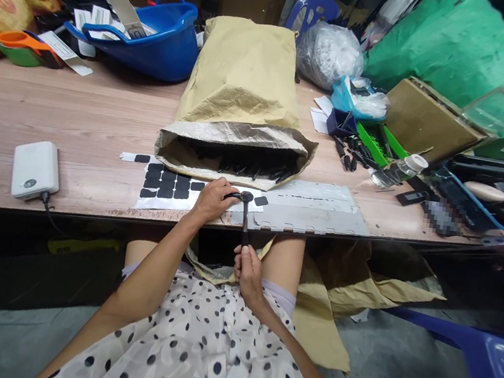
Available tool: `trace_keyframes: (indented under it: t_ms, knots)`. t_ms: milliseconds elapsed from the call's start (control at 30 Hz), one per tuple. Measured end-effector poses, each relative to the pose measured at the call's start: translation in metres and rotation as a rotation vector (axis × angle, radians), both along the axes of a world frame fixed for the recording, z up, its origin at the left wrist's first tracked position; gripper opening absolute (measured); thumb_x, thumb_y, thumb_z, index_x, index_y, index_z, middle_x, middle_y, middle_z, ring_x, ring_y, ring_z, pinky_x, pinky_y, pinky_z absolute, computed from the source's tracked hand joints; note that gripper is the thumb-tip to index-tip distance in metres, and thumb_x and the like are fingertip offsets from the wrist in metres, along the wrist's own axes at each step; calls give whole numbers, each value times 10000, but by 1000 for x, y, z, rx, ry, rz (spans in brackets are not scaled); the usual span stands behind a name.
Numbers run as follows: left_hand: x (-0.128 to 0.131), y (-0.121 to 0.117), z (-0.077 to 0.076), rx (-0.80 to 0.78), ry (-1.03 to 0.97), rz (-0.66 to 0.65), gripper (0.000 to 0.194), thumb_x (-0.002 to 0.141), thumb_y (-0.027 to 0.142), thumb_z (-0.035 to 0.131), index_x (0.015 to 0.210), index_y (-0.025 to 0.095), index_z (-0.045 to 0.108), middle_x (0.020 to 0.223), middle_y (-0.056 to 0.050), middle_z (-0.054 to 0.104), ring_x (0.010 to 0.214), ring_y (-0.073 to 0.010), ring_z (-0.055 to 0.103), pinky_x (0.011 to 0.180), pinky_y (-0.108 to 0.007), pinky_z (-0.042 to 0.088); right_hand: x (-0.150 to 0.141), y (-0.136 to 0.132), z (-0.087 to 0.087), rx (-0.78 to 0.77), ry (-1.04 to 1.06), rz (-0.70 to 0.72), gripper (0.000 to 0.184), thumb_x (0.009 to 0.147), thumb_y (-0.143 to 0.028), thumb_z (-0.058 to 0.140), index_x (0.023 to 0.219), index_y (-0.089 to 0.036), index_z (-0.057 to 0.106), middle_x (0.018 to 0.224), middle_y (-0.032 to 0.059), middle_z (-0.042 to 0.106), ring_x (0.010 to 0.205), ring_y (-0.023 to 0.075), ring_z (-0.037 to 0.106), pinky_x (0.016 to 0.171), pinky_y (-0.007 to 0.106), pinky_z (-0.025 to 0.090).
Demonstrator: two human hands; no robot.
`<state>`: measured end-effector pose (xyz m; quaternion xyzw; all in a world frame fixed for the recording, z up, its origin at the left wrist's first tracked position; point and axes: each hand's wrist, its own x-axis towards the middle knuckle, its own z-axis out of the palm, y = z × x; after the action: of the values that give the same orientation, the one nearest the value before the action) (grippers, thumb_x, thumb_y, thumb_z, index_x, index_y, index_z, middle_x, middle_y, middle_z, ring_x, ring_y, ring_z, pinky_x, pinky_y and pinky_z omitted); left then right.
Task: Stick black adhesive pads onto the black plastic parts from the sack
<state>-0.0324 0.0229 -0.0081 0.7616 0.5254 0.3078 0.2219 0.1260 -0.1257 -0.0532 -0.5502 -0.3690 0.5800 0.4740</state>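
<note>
My left hand (214, 200) is closed over the table's front edge, its fingertips pinching a small, slim black part (233, 195). In my right hand (249, 269), low in front of the table edge, is the dark handle of a slim tool (245, 219). The tool's rounded dark head touches or overlaps the end of the black part; which one cannot be told. Beneath lies a white sheet of black rounded stickers (166, 184), beside a grey flat board (315, 207). Just behind, an open tan sack (249, 76) shows many black pieces in its mouth.
A white power bank (36, 170) with a cable is at the left. Behind it stands a blue basket (160, 38). To the right are a green tray (380, 143), a clear bottle (398, 171) and black parts. A blue chair (480, 365) stands lower right.
</note>
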Motion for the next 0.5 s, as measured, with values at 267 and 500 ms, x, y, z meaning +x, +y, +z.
trace_keyframes:
  t_ms: [267, 500]
  knots:
    - [1, -3, 2, 7, 39, 17, 183, 882, 311, 607, 995, 236, 729, 920, -34, 634, 948, -226, 610, 888, -369, 498, 0, 2, 1, -54, 171, -95, 525, 776, -751, 592, 819, -233, 515, 553, -101, 399, 388, 53, 323, 340, 178, 269]
    - [-1, -7, 4, 39, 59, 12, 207, 944, 326, 506, 964, 218, 683, 933, -47, 637, 952, -228, 606, 881, -372, 488, 0, 7, -4, -35, 203, -33, 504, 787, -725, 608, 813, -228, 533, 564, -84, 430, 424, 66, 382, 376, 189, 320]
